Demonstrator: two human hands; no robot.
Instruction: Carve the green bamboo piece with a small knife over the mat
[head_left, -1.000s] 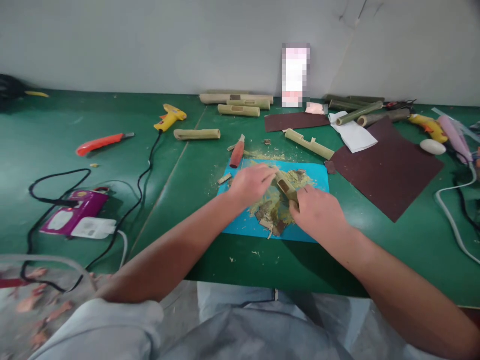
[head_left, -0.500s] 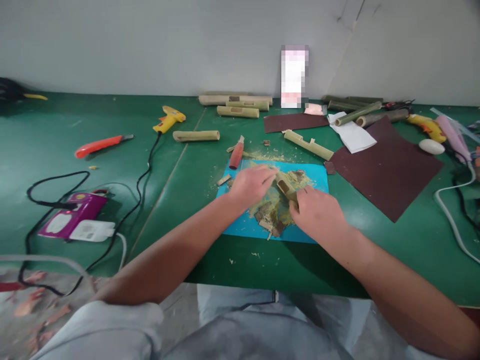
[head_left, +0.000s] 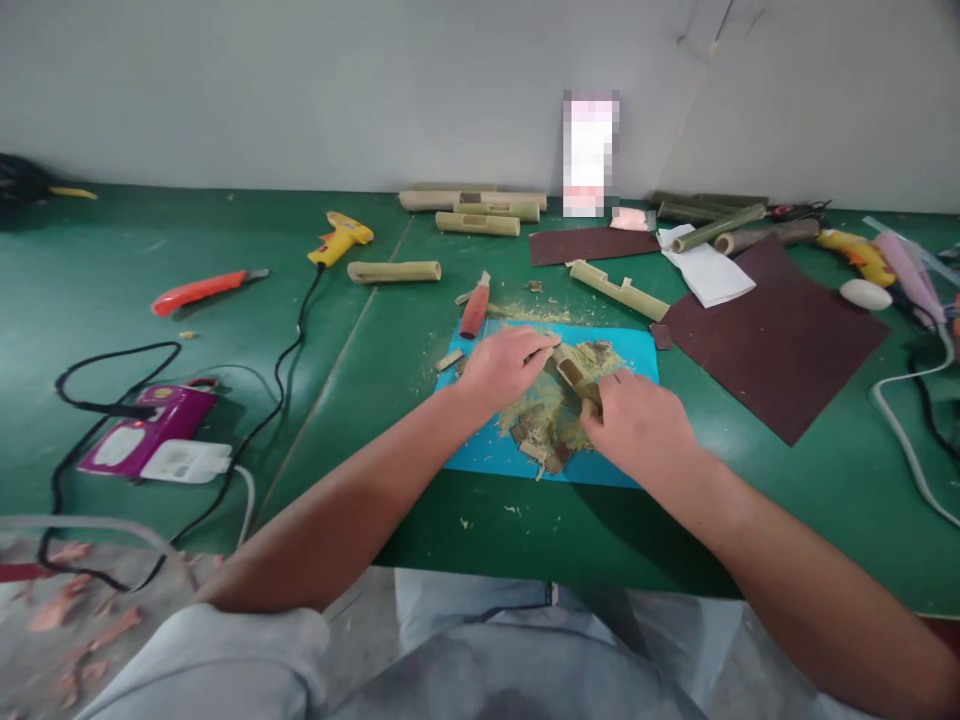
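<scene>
Both of my hands work over a blue mat (head_left: 630, 350) strewn with pale bamboo shavings (head_left: 544, 415). My right hand (head_left: 641, 425) is closed round a short bamboo piece (head_left: 576, 371) with a cut notch, held tilted above the shavings. My left hand (head_left: 506, 365) is closed at the piece's far end, fingers pinched on a thin tool or strip that I cannot make out. A red-handled knife (head_left: 475, 307) lies just beyond the mat's far left corner.
Several bamboo tubes (head_left: 395, 270) lie on the green table (head_left: 225, 330), with a yellow glue gun (head_left: 339, 238), an orange cutter (head_left: 199, 290), dark sandpaper sheets (head_left: 772, 335), white paper (head_left: 709, 270), a purple box (head_left: 142, 430) and black cables (head_left: 277, 385). More tools lie at the right edge.
My hands shifted only slightly on the bamboo piece; the right hand edged a little toward me. Nothing else moved.
</scene>
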